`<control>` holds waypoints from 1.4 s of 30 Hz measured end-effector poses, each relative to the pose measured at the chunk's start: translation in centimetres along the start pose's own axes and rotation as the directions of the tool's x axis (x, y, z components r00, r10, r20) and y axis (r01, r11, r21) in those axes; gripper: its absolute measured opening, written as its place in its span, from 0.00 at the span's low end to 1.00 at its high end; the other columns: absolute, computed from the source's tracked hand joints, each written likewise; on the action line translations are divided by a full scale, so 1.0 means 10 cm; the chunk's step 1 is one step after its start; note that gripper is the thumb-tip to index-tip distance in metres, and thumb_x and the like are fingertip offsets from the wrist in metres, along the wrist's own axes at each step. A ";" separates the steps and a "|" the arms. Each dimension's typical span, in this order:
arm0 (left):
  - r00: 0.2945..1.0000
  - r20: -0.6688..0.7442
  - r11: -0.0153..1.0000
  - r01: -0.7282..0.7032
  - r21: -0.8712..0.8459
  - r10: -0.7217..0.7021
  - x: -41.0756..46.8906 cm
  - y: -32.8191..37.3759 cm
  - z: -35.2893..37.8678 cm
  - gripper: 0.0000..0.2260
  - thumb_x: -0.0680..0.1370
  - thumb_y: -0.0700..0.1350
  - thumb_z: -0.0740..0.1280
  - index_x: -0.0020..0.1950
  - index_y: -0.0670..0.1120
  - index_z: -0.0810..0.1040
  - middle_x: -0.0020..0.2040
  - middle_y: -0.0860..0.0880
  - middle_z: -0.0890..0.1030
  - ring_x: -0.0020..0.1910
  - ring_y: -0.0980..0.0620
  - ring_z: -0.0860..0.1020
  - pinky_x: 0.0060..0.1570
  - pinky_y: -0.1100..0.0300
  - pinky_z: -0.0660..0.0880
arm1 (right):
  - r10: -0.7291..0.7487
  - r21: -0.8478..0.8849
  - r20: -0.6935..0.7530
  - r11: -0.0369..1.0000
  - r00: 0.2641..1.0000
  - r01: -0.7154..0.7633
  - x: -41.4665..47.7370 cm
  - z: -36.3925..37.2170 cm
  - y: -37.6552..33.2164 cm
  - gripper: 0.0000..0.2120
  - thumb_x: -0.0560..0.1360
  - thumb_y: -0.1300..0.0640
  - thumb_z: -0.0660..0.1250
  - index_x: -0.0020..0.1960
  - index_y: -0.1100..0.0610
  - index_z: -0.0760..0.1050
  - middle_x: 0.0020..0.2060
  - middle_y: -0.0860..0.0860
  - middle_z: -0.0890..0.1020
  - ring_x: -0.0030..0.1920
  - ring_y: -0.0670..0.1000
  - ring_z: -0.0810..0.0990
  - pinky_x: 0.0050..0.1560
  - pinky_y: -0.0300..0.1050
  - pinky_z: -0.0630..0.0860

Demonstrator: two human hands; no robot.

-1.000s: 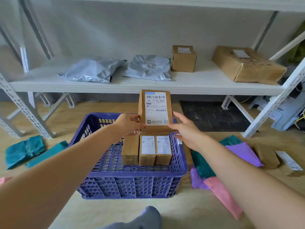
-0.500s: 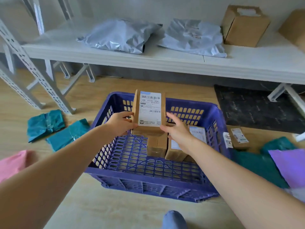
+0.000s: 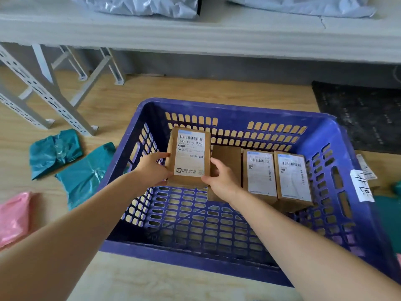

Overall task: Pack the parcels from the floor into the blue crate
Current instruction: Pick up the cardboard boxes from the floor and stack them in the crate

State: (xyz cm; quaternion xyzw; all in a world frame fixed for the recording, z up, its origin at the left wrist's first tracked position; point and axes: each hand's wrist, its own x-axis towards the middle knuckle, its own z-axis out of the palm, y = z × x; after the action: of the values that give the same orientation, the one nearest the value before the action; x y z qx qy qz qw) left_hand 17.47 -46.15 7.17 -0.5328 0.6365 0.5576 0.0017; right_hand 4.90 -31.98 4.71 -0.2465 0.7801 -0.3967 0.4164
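**Parcel (image 3: 189, 157) gripped by both hands inside the blue crate (image 3: 238, 114)**

Pink bag (image 3: 13, 218) lies on the wooden floor (image 3: 112, 98) at the lower left edge of the frame. Up and to the right of it lie two crumpled teal bags (image 3: 55, 152). The one further right is just beside the crate's left wall. White perforated shelf legs (image 3: 43, 90) stand at the upper left. Above them a pale shelf (image 3: 195, 38) runs across the top of the frame and bears two grey mailers (image 3: 141, 5), both cut off by the top edge.

The left hand (image 3: 152, 170) grasps the parcel's left edge, with the thumb on the front and the fingers curled behind. The parcel is a brown cardboard box whose white shipping label faces the camera. It is in the left part of the crate, near the far wall. The right hand (image 3: 221, 179) clasps its lower right corner, thumb on the labelled face. Whether its base touches the crate's floor cannot be told.

To the right, a row of boxes lines the far wall. First comes a plain brown box (image 3: 226, 157), partly covered by the right hand. Then come two labelled boxes (image 3: 259, 172), side by side and touching. A white handwritten tag (image 3: 362, 185) is stuck on the crate's right rim. Beyond that rim another small box (image 3: 366, 168) lies on the floor, mostly hidden. A dark mat (image 3: 358, 116) fills the upper right.
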 end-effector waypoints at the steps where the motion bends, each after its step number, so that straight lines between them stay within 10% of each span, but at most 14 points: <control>1: 1.000 0.008 1.000 0.007 0.002 -0.007 0.04 -0.03 0.02 0.27 0.73 0.30 0.66 0.70 0.48 0.70 0.56 0.40 0.79 0.52 0.43 0.80 0.50 0.50 0.80 | 0.000 -0.026 -0.008 1.000 1.000 -0.001 0.05 0.01 0.03 0.29 0.78 0.61 0.64 0.75 0.52 0.58 0.71 0.51 0.68 0.62 0.50 0.73 0.46 0.31 0.72; 8: 0.998 0.045 0.999 0.043 -0.023 -0.042 0.18 -0.18 0.14 0.27 0.74 0.30 0.66 0.70 0.48 0.68 0.53 0.43 0.80 0.48 0.46 0.80 0.43 0.56 0.79 | -0.026 -0.315 -0.093 0.949 0.995 -0.005 0.24 0.14 0.21 0.28 0.72 0.51 0.70 0.70 0.47 0.66 0.64 0.52 0.71 0.66 0.56 0.68 0.66 0.58 0.68; 19: 0.993 0.078 0.996 0.091 -0.018 -0.090 0.44 -0.30 0.27 0.27 0.72 0.34 0.70 0.68 0.49 0.68 0.54 0.42 0.81 0.51 0.46 0.81 0.45 0.54 0.80 | -0.176 -0.655 -0.077 0.751 0.981 0.084 0.27 0.16 0.36 0.26 0.75 0.53 0.68 0.71 0.53 0.65 0.62 0.53 0.65 0.64 0.55 0.64 0.63 0.50 0.65; 26: 0.994 0.044 0.994 0.106 -0.040 -0.104 0.65 -0.43 0.39 0.26 0.74 0.34 0.68 0.70 0.49 0.68 0.56 0.45 0.80 0.53 0.47 0.80 0.51 0.51 0.80 | -0.172 -0.605 -0.069 0.790 0.983 0.096 0.29 0.12 0.38 0.27 0.75 0.52 0.68 0.71 0.51 0.63 0.63 0.52 0.65 0.65 0.54 0.63 0.64 0.50 0.64; 31: 0.996 0.083 0.989 0.001 0.148 -0.013 0.57 -0.36 0.44 0.22 0.77 0.33 0.61 0.69 0.50 0.71 0.58 0.47 0.80 0.43 0.48 0.78 0.28 0.65 0.69 | -0.132 -0.473 -0.034 0.875 0.991 0.100 0.25 0.01 0.37 0.29 0.74 0.54 0.68 0.72 0.50 0.61 0.64 0.51 0.66 0.66 0.53 0.66 0.65 0.53 0.68; 37: 0.995 0.029 0.946 -0.096 0.309 0.091 0.41 -0.04 0.54 0.28 0.76 0.32 0.59 0.75 0.48 0.62 0.67 0.42 0.72 0.32 0.56 0.71 0.29 0.65 0.70 | -0.050 -0.218 -0.066 0.975 0.997 0.035 0.10 -0.30 0.24 0.29 0.76 0.56 0.67 0.73 0.51 0.61 0.65 0.53 0.72 0.60 0.52 0.74 0.55 0.45 0.74; 42: 0.989 0.099 0.977 -0.126 0.173 0.110 0.01 0.42 0.71 0.27 0.76 0.31 0.62 0.73 0.48 0.65 0.71 0.44 0.69 0.55 0.47 0.76 0.48 0.59 0.73 | -0.047 -0.135 -0.137 0.990 0.989 0.029 -0.20 -0.70 0.09 0.29 0.75 0.56 0.68 0.73 0.52 0.62 0.65 0.52 0.72 0.61 0.52 0.74 0.50 0.41 0.70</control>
State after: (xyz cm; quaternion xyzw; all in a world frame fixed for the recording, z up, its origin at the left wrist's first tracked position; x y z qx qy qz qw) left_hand 10.39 -41.91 7.39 -0.4665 0.7140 0.5202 0.0446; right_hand 0.03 -27.17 7.20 -0.2600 0.8271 -0.3682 0.3358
